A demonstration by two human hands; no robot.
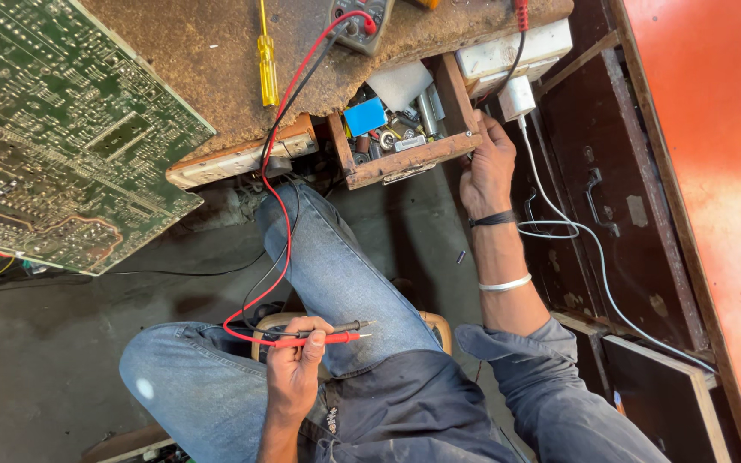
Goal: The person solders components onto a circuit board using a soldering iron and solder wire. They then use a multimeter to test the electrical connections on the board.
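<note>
Your left hand (pixel 295 360) has its fingers closed around the red probe (pixel 319 339) and black probe (pixel 323 328), over your lap. Your right hand (pixel 486 171) grips the front edge of the open wooden drawer (pixel 409 161), pulled out beneath the tabletop (pixel 216 60).

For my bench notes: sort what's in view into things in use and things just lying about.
In use:
left hand gripping red and black probes
right hand on open wooden drawer
grey multimeter

Lying about:
yellow-handled screwdriver
green circuit board
white plug-in charger
</note>
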